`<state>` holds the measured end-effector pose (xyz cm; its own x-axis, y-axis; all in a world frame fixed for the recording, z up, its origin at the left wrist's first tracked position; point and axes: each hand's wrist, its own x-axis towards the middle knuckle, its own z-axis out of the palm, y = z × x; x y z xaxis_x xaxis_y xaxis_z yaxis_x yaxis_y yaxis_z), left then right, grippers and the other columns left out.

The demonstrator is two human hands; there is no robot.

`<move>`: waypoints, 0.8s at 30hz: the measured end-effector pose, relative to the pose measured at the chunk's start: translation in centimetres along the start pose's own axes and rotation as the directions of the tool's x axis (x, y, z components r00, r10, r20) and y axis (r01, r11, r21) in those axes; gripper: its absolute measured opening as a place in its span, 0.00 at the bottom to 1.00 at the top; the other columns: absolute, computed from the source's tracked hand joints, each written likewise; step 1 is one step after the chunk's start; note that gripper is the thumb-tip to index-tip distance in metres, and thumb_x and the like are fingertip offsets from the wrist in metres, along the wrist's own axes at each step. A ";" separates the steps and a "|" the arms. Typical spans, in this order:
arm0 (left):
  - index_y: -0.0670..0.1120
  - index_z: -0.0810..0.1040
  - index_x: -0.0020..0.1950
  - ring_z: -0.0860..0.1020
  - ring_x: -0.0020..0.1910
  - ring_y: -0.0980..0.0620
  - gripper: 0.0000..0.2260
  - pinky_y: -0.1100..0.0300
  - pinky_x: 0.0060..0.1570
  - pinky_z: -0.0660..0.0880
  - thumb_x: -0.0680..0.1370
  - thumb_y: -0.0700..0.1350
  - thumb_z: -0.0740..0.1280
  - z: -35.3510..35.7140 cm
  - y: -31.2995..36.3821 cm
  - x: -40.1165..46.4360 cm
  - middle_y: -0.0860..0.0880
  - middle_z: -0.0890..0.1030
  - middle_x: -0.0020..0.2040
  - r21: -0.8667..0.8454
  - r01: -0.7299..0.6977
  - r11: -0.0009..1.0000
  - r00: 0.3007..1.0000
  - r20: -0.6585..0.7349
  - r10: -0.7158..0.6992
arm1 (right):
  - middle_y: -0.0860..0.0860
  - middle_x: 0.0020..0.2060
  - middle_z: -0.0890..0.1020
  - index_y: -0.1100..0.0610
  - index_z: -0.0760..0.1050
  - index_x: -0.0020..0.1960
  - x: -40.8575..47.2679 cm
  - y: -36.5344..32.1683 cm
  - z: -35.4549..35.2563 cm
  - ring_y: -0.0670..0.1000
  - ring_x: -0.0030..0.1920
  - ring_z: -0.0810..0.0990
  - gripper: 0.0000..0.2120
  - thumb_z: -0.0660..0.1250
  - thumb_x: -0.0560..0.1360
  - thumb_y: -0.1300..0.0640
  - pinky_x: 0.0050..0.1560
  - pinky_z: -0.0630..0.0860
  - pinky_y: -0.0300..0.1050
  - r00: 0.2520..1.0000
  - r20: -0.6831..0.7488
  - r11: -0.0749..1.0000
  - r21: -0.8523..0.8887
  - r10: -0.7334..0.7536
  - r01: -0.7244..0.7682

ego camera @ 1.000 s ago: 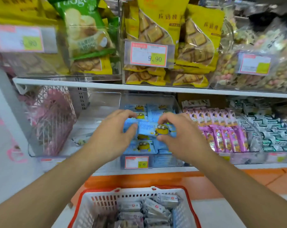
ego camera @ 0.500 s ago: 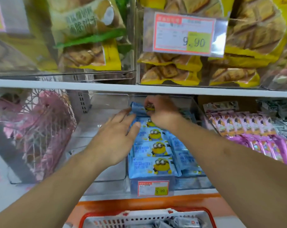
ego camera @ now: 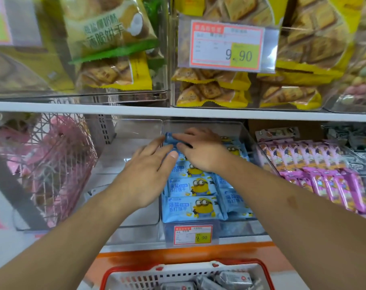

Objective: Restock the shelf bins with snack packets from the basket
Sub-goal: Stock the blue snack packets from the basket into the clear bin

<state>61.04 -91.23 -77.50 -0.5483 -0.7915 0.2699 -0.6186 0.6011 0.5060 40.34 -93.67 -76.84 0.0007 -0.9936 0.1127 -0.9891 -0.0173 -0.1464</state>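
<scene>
While half a second back only the right hand (ego camera: pixel 201 149) reached deep, both hands now tuck a blue cracker packet (ego camera: pixel 171 137) at the clear bin's (ego camera: pixel 201 124) rear; right pinches it, left hand (ego camera: pixel 150 172) presses open-fingered. Row nearly filled; basket (ego camera: pixel 186 275) holds grey packets.

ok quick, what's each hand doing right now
Left hand: open, fingers straight beside the blue packets.
Right hand: gripping a blue packet at the bin's back.
</scene>
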 end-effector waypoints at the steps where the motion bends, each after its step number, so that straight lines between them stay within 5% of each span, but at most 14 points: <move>1: 0.59 0.68 0.76 0.58 0.78 0.57 0.21 0.67 0.71 0.50 0.86 0.58 0.50 -0.3 0.3 -0.2 0.63 0.62 0.77 -0.014 -0.006 1.000 1.000 -0.022 0.006 | 0.44 0.76 0.68 0.35 0.62 0.79 -0.5 0.0 -0.2 0.56 0.75 0.64 0.23 0.52 0.85 0.38 0.74 0.62 0.55 1.000 0.007 1.000 0.019 -0.006 0.006; 6: 0.50 0.77 0.71 0.69 0.69 0.57 0.19 0.73 0.65 0.57 0.86 0.55 0.54 -2.3 2.2 -3.0 0.55 0.73 0.68 -0.069 -0.048 0.996 0.994 -0.100 0.041 | 0.52 0.73 0.74 0.45 0.69 0.78 -7.4 -0.4 -2.2 0.58 0.73 0.69 0.28 0.55 0.81 0.38 0.75 0.64 0.57 0.986 -0.160 0.972 0.220 -0.048 0.083; 10: 0.46 0.80 0.64 0.75 0.60 0.52 0.17 0.60 0.62 0.69 0.84 0.53 0.58 -3.8 3.5 -7.7 0.50 0.78 0.59 0.031 -0.084 0.996 0.986 -0.141 0.087 | 0.51 0.60 0.76 0.55 0.69 0.70 -16.5 -1.7 -3.1 0.51 0.58 0.75 0.22 0.63 0.81 0.47 0.62 0.73 0.53 0.967 -0.233 0.926 0.333 -0.103 0.179; 15: 0.49 0.79 0.55 0.75 0.49 0.54 0.09 0.59 0.51 0.69 0.84 0.50 0.61 -2.0 5.1 -14.9 0.51 0.77 0.49 0.011 -0.060 0.998 0.998 -0.021 0.060 | 0.47 0.46 0.75 0.53 0.68 0.54 -27.1 -2.9 0.1 0.47 0.43 0.75 0.08 0.67 0.81 0.57 0.44 0.71 0.41 0.992 -0.025 0.908 0.402 -0.122 0.122; 18: 0.50 0.77 0.59 0.76 0.53 0.51 0.18 0.52 0.59 0.73 0.82 0.60 0.55 1.5 3.1 -19.8 0.51 0.75 0.53 0.081 0.038 0.996 0.980 0.194 -0.053 | 0.47 0.41 0.74 0.53 0.67 0.49 -30.3 -1.9 5.8 0.50 0.43 0.74 0.07 0.64 0.83 0.54 0.52 0.72 0.51 0.948 0.317 0.945 0.312 -0.006 -0.098; 21: 0.46 0.71 0.70 0.72 0.66 0.39 0.30 0.43 0.66 0.72 0.80 0.66 0.50 5.4 -0.7 -24.0 0.42 0.72 0.66 0.214 0.270 0.939 0.894 0.306 -0.326 | 0.49 0.38 0.67 0.50 0.66 0.45 -32.4 -0.4 12.1 0.53 0.39 0.71 0.10 0.58 0.85 0.53 0.72 0.65 0.59 0.764 0.591 0.908 0.120 0.259 -0.401; 22: 0.45 0.66 0.75 0.68 0.71 0.36 0.31 0.40 0.69 0.69 0.81 0.66 0.52 6.4 -1.9 -25.1 0.40 0.68 0.71 0.266 0.354 0.897 0.841 0.329 -0.430 | 0.47 0.38 0.65 0.50 0.70 0.50 -32.9 0.1 13.7 0.50 0.37 0.68 0.06 0.58 0.85 0.52 0.72 0.68 0.58 0.720 0.603 0.859 0.109 0.343 -0.500; 24: 0.47 0.51 0.82 0.58 0.77 0.33 0.35 0.38 0.73 0.64 0.82 0.66 0.53 7.9 -3.9 -26.8 0.40 0.53 0.80 0.358 0.476 0.803 0.705 0.390 -0.592 | 0.46 0.38 0.65 0.58 0.69 0.71 -33.5 0.8 16.0 0.45 0.34 0.63 0.19 0.58 0.86 0.49 0.58 0.76 0.50 0.626 0.625 0.716 0.147 0.467 -0.682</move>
<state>73.69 -71.52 -93.17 -0.2403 -0.8708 -0.4289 -0.9594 0.1459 0.2413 41.85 -62.16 -96.51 -0.3698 -0.6994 -0.6117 -0.6873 0.6489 -0.3264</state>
